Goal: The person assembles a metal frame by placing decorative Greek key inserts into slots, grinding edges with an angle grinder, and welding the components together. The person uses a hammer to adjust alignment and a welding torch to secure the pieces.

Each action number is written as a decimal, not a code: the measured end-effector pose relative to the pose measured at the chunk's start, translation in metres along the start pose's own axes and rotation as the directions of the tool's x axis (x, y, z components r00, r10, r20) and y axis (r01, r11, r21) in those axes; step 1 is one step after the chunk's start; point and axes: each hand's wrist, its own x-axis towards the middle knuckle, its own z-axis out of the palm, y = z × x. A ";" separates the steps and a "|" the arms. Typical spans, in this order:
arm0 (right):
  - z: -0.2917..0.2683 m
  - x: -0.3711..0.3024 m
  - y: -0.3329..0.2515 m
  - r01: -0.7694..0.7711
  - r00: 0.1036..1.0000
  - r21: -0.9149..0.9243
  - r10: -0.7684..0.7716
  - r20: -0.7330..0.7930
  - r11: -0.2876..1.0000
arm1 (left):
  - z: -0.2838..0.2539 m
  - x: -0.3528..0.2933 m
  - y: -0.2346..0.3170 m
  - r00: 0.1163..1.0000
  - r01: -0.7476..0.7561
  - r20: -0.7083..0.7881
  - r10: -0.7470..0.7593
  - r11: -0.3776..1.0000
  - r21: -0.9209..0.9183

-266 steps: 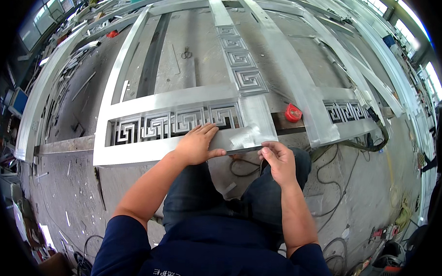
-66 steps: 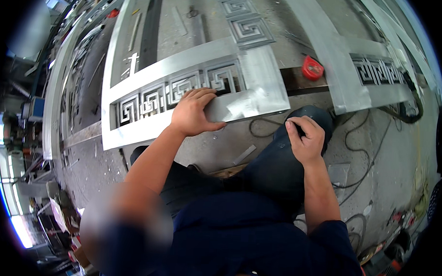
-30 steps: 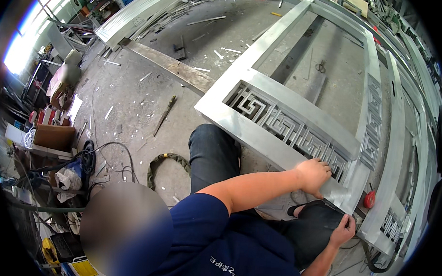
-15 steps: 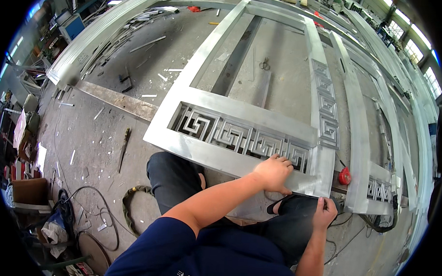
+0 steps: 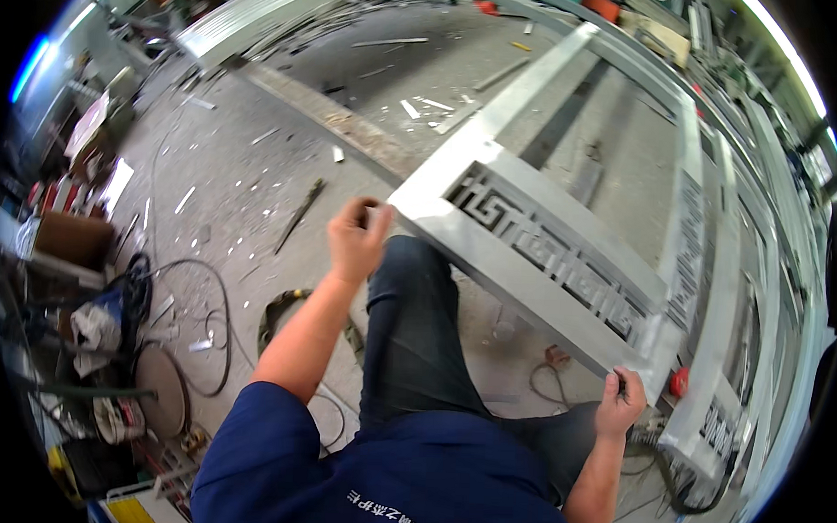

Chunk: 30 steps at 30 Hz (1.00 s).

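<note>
Diagonally placed, right of centre: pale metal frame (image 5: pixel 519 276) with key-pattern panel (image 5: pixel 550 254). Left hand (image 5: pixel 356 241) beside near left corner, fingers curled; whether anything gripped, cannot tell. Right hand (image 5: pixel 621 403) at near right end, fingers bent; grip likewise unclear. Red tape measure (image 5: pixel 679 382) between frame and second frame (image 5: pixel 716 350).

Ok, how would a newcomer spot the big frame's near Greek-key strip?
Start at the big silver metal frame. The Greek-key strip fills its near-end slot, unlike the strip up its right side and the short strip in the next frame rightward.
</note>
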 end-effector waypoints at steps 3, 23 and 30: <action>0.046 0.032 -0.029 0.049 0.980 0.050 -0.058 0.189 0.998 | -0.081 -0.003 -0.103 0.971 0.238 -0.089 -0.221 0.929 0.285; 0.230 0.118 -0.080 0.593 0.452 0.070 -0.403 0.796 0.802 | -0.169 -0.021 -0.501 0.455 0.555 -0.231 -0.860 0.072 0.828; 0.188 0.117 -0.061 0.560 0.398 0.007 -0.276 0.875 0.828 | -0.166 0.017 -0.600 0.585 0.506 -0.264 -0.767 0.091 0.858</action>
